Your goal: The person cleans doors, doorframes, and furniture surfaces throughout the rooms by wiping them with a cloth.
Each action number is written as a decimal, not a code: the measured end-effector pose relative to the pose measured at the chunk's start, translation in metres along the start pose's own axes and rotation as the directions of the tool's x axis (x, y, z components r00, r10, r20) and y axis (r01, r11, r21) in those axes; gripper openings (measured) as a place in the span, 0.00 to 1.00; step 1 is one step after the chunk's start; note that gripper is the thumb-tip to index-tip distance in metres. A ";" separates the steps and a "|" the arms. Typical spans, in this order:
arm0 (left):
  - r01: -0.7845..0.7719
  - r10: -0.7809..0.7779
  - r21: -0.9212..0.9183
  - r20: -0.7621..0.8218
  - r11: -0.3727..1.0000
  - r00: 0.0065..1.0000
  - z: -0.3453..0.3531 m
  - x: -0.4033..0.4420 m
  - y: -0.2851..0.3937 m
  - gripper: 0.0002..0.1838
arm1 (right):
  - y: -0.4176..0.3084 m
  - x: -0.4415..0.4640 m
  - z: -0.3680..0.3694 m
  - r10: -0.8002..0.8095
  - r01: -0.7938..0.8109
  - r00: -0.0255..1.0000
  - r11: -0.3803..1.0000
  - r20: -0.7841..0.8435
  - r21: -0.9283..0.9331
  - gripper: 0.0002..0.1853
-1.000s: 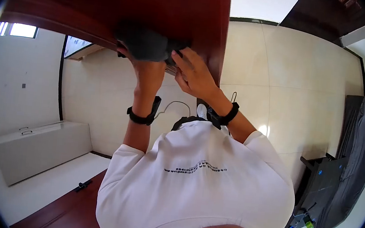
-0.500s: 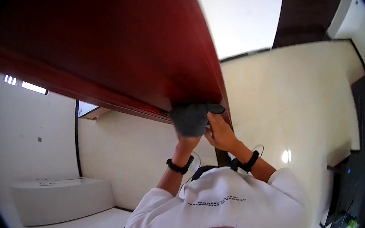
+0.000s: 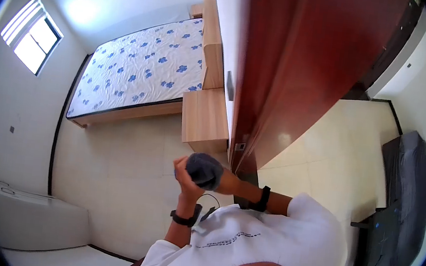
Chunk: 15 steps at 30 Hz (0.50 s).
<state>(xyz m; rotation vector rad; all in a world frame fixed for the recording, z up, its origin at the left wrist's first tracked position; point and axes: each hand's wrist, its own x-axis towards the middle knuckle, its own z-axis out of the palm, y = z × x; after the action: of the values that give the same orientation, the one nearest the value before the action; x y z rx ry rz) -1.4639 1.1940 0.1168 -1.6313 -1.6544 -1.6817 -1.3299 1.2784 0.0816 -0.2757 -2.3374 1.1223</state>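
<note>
A dark grey cloth [image 3: 203, 171] is bunched between my two hands, in front of my chest. My left hand [image 3: 184, 176] closes around its left side, fingers curled. From the right, my right hand [image 3: 226, 182] reaches into the cloth, which hides most of its fingers. Just beyond the right hand stands the dark red door [image 3: 303, 75], seen with its edge towards me and a small metal latch plate [image 3: 241, 146] low on that edge. The hands are apart from the door.
Through the doorway stands a bed with a blue-flowered mattress [image 3: 141, 67] and a wooden nightstand [image 3: 207, 114]. A white cabinet [image 3: 40, 218] is at lower left. On the right are a dark-covered sofa [image 3: 411, 171] and a black table [image 3: 381, 247].
The view has swung left, bringing the bed into sight. My hands have come away from the door with the cloth, which now covers the right hand rather than the left.
</note>
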 end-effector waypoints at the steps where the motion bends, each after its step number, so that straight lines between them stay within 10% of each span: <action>1: 0.216 -0.211 -0.168 0.047 0.962 0.976 -0.024 -0.005 -0.008 0.31 | 0.008 0.004 0.017 0.076 -0.074 0.997 0.988 0.014 -0.134 0.18; 4: 0.565 -0.567 -0.317 0.096 0.762 0.818 -0.087 -0.012 -0.037 0.24 | 0.015 0.023 0.039 0.195 -0.206 0.965 0.977 0.176 0.047 0.15; 6: 0.664 -0.617 -0.081 0.302 0.743 0.727 -0.128 -0.032 -0.072 0.14 | -0.017 0.034 0.048 0.705 -0.680 0.697 0.588 0.135 0.438 0.14; 8: 0.699 -0.633 0.104 0.533 0.707 0.561 -0.163 -0.044 -0.109 0.14 | 0.017 0.050 0.055 0.297 -0.244 0.930 0.939 0.215 -0.244 0.21; 10: 0.816 -0.671 0.102 0.632 0.568 0.388 -0.189 -0.047 -0.118 0.14 | 0.006 0.085 0.080 0.502 -0.479 0.848 0.586 0.171 0.654 0.34; 11: 0.881 -0.621 0.092 0.743 0.463 0.249 -0.200 -0.047 -0.120 0.15 | -0.065 0.124 0.074 0.065 -0.081 0.984 0.992 0.167 0.093 0.40; 12: 0.898 -0.651 0.084 0.718 0.432 0.246 -0.216 -0.040 -0.124 0.15 | -0.054 0.144 0.095 -0.052 0.055 0.994 0.998 0.094 -0.028 0.34; 15: 0.873 -0.816 -0.457 0.431 0.171 0.385 -0.280 -0.007 -0.126 0.22 | -0.061 0.203 0.166 0.255 -0.321 0.940 0.887 0.226 0.332 0.22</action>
<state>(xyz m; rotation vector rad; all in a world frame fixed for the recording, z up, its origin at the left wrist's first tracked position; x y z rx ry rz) -1.7023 1.0003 0.1279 -0.8222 -2.5029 -3.0439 -1.5877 1.2100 0.1181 -0.4110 -2.2226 1.7663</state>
